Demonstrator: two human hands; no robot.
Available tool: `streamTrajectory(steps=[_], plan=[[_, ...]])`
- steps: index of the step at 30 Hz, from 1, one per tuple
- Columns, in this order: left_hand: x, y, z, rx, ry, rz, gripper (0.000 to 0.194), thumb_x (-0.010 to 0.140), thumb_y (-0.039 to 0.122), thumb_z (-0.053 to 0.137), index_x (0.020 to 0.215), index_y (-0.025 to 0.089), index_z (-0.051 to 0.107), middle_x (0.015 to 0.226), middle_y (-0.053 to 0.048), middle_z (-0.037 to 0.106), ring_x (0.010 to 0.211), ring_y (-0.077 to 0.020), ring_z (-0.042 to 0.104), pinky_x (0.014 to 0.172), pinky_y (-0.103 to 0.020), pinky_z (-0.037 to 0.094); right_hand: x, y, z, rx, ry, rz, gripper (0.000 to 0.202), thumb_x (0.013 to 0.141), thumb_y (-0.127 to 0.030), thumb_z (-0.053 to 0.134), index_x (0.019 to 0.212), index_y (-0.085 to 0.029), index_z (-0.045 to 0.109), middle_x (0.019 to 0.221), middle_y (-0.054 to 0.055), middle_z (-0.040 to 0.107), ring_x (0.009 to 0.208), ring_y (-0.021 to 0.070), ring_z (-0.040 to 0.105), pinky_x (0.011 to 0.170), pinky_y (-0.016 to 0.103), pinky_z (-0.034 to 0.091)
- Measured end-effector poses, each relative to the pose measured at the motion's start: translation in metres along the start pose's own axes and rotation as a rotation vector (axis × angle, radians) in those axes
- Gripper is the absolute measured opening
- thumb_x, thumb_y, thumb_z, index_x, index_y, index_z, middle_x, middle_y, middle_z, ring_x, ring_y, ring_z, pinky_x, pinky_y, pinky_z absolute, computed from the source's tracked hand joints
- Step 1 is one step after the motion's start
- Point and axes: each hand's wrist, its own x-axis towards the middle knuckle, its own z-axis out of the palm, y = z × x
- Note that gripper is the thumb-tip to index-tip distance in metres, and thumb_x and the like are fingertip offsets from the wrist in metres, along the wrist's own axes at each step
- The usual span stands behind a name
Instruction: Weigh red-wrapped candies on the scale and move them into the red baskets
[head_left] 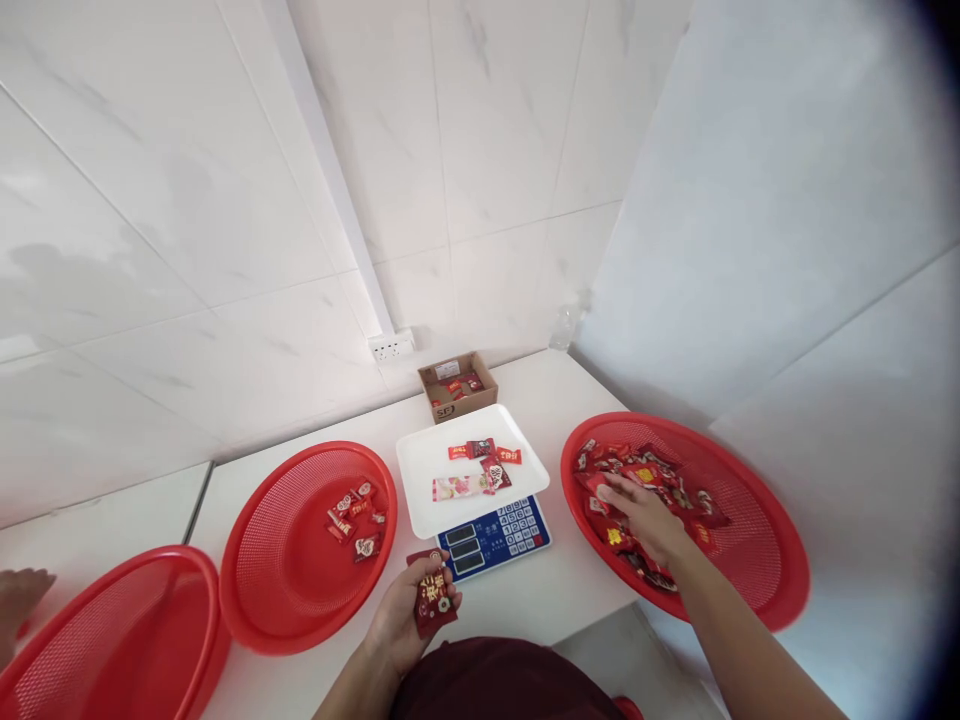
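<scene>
My left hand [401, 620] is closed around a dark red snack packet [433, 592] with gold lettering, just in front of the scale's keypad. My right hand [645, 515] reaches into the right red basket [780, 590], its fingers pinching a small red packet [596, 482] above many others. Between the hands stands a digital scale [491, 540] with a blue panel. On its white tray [420, 455] lie several small red packets [496, 472] and one longer pink-and-white packet [459, 487].
A middle-left red basket [262, 590] holds several small packets. Another red basket [150, 640] stands at the far left, near another person's hand [22, 595]. Behind the scale is a cardboard box [465, 400] with red packets. A wall socket [391, 345] sits above the white table [525, 600].
</scene>
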Motion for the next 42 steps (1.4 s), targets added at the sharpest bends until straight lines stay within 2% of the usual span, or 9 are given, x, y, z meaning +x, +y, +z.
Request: streamTrajectory(steps=[5, 9, 13, 16, 24, 30, 35, 39, 42], plan=[[0.000, 0.001, -0.001, 0.000, -0.003, -0.004, 0.007, 0.076, 0.012, 0.055, 0.083, 0.012, 0.054, 0.055, -0.002, 0.057, 0.046, -0.0116, 0.055, 0.056, -0.027, 0.050, 0.000, -0.012, 0.050, -0.173, -0.167, -0.108, 0.047, 0.074, -0.035, 0.057, 0.117, -0.016, 0.054, 0.099, 0.009, 0.068, 0.087, 0.0197, 0.064, 0.070, 0.027, 0.053], [-0.001, 0.001, -0.003, -0.008, -0.016, 0.005, 0.008, 0.075, 0.012, 0.055, 0.083, 0.011, 0.055, 0.055, -0.003, 0.057, 0.047, -0.0118, 0.055, 0.057, -0.027, 0.050, 0.010, -0.019, 0.101, -0.413, -0.290, -0.274, 0.040, 0.078, -0.034, 0.052, 0.114, -0.017, 0.056, 0.098, 0.006, 0.068, 0.086, 0.0184, 0.064, 0.074, 0.028, 0.052], [-0.003, 0.003, -0.007, -0.027, -0.005, 0.029, 0.007, 0.075, 0.012, 0.054, 0.083, 0.011, 0.055, 0.056, -0.003, 0.058, 0.048, -0.0122, 0.056, 0.057, -0.028, 0.050, 0.027, -0.030, 0.136, -0.622, -0.257, -0.457, 0.039, 0.082, -0.027, 0.046, 0.120, -0.020, 0.052, 0.111, 0.005, 0.064, 0.099, 0.0173, 0.060, 0.082, 0.028, 0.048], [-0.004, 0.003, -0.012, -0.049, 0.009, 0.036, 0.008, 0.075, 0.012, 0.054, 0.083, 0.012, 0.054, 0.055, -0.002, 0.058, 0.047, -0.0123, 0.056, 0.057, -0.028, 0.050, 0.043, -0.034, 0.141, -0.761, -0.169, -0.507, 0.036, 0.080, -0.018, 0.046, 0.115, -0.020, 0.056, 0.119, 0.007, 0.059, 0.110, 0.0204, 0.051, 0.092, 0.031, 0.040], [-0.002, 0.000, -0.017, -0.075, 0.008, 0.035, 0.010, 0.075, 0.012, 0.055, 0.085, 0.012, 0.054, 0.056, -0.002, 0.057, 0.047, -0.0113, 0.055, 0.056, -0.027, 0.050, 0.065, -0.023, 0.131, -0.995, -0.062, -0.530, 0.022, 0.079, -0.013, 0.049, 0.096, -0.019, 0.062, 0.100, 0.009, 0.063, 0.103, 0.0224, 0.049, 0.083, 0.028, 0.038], [0.000, 0.001, -0.016, -0.063, 0.007, 0.036, 0.013, 0.074, 0.013, 0.056, 0.087, 0.012, 0.054, 0.057, -0.002, 0.058, 0.049, -0.0115, 0.056, 0.058, -0.028, 0.050, 0.058, -0.021, 0.121, -0.932, 0.039, -0.508, 0.025, 0.082, -0.019, 0.044, 0.102, -0.016, 0.059, 0.106, 0.010, 0.058, 0.090, 0.0166, 0.057, 0.077, 0.024, 0.042], [0.003, 0.001, -0.013, -0.048, 0.008, 0.025, 0.009, 0.073, 0.011, 0.055, 0.082, 0.011, 0.054, 0.057, -0.003, 0.059, 0.050, -0.0124, 0.057, 0.060, -0.029, 0.051, 0.044, -0.011, 0.062, -0.790, 0.222, -0.478, 0.035, 0.083, -0.031, 0.039, 0.109, -0.014, 0.054, 0.109, 0.012, 0.059, 0.100, 0.0203, 0.054, 0.087, 0.028, 0.041], [0.006, 0.001, -0.011, -0.004, 0.018, -0.020, 0.004, 0.070, 0.007, 0.050, 0.070, 0.010, 0.054, 0.059, -0.008, 0.061, 0.054, -0.0148, 0.060, 0.062, -0.029, 0.051, 0.036, 0.016, 0.001, -0.734, 0.390, -0.343, 0.040, 0.074, -0.036, 0.047, 0.106, -0.013, 0.057, 0.111, 0.015, 0.060, 0.104, 0.0270, 0.054, 0.090, 0.036, 0.040], [0.006, 0.000, -0.008, 0.040, -0.009, -0.045, 0.007, 0.069, 0.007, 0.048, 0.070, 0.008, 0.055, 0.060, -0.009, 0.062, 0.055, -0.0157, 0.061, 0.063, -0.029, 0.051, 0.030, 0.037, -0.027, -0.732, 0.444, -0.280, 0.043, 0.072, -0.038, 0.046, 0.105, -0.014, 0.059, 0.111, 0.016, 0.061, 0.104, 0.0292, 0.054, 0.089, 0.039, 0.041]])
